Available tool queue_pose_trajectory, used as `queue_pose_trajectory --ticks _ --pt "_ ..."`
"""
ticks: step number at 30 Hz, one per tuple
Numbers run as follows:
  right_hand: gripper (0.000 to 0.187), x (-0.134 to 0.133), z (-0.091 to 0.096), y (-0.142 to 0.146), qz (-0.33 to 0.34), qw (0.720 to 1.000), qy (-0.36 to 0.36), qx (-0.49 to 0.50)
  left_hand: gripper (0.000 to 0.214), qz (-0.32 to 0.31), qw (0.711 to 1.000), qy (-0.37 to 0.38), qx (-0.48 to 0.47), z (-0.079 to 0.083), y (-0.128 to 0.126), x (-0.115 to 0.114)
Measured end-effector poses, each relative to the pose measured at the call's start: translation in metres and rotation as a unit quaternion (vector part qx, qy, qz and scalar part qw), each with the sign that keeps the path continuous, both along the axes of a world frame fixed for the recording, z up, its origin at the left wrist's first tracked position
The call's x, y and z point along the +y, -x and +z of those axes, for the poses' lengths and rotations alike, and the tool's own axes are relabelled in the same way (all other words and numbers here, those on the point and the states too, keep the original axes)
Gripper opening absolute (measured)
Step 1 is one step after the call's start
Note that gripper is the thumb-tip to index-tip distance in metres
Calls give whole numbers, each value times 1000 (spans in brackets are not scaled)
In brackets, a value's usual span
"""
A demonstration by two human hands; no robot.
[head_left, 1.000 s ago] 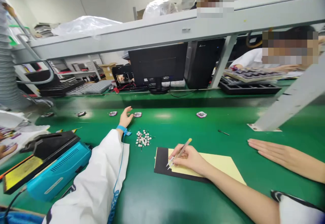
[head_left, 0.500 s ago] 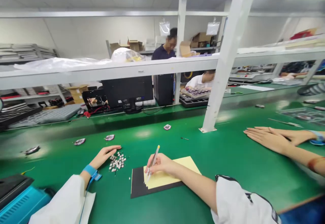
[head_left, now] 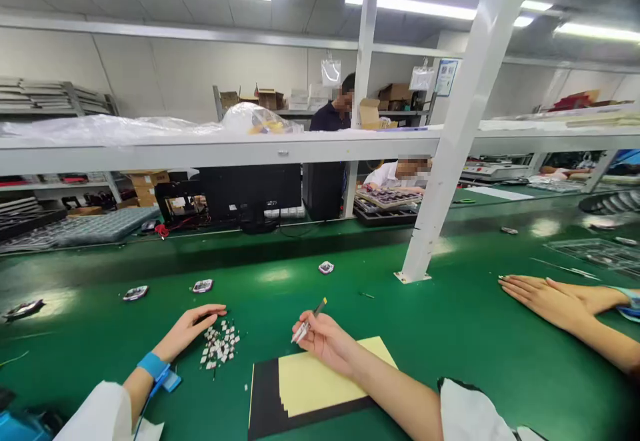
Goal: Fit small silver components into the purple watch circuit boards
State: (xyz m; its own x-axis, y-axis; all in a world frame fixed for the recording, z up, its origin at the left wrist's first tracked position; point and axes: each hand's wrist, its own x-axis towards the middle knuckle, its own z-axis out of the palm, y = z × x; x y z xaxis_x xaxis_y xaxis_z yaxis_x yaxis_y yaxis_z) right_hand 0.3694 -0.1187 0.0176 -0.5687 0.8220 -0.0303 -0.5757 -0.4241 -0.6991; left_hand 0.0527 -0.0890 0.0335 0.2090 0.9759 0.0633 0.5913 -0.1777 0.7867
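Note:
My left hand [head_left: 187, 330], with a blue wrist strap [head_left: 153, 366] and a white sleeve, rests on the green belt with its fingers curved loosely beside a heap of several small white and grey parts [head_left: 219, 348]; it holds nothing I can see. My right hand [head_left: 325, 341] is closed on a pair of tweezers [head_left: 309, 321], lifted a little above a stack of yellow sheets [head_left: 320, 378] that lies on a black pad [head_left: 263, 401].
Small round parts [head_left: 326, 267] lie spaced along the green conveyor belt [head_left: 450, 334]. A white post [head_left: 450, 134] stands on it at right. Another person's hands [head_left: 550, 294] lie flat at the right. A monitor [head_left: 250, 194], trays and two people are behind the shelf.
The camera has tilted up and to the right. My right hand has lifted the tweezers off the yellow sheets. My left hand has drawn back from the far parts to the heap.

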Motion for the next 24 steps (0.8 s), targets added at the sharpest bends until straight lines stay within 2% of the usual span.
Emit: queue_pose_trajectory --ticks 6,12,16,21,24 --pt "36 0 -3 3 25 999 25 17 58 7 999 18 35 1 1 3" --pt "45 -5 -5 8 91 995 39 2 58 30 997 46 56 -2 5 5" --pt "51 -9 -6 10 105 993 44 -6 59 48 995 62 61 -4 6 5" --pt "54 -10 -12 10 112 993 0 -33 57 62 995 60 59 -1 3 4" --pt "40 -10 -9 9 107 989 -78 -70 57 79 993 63 54 0 1 7"
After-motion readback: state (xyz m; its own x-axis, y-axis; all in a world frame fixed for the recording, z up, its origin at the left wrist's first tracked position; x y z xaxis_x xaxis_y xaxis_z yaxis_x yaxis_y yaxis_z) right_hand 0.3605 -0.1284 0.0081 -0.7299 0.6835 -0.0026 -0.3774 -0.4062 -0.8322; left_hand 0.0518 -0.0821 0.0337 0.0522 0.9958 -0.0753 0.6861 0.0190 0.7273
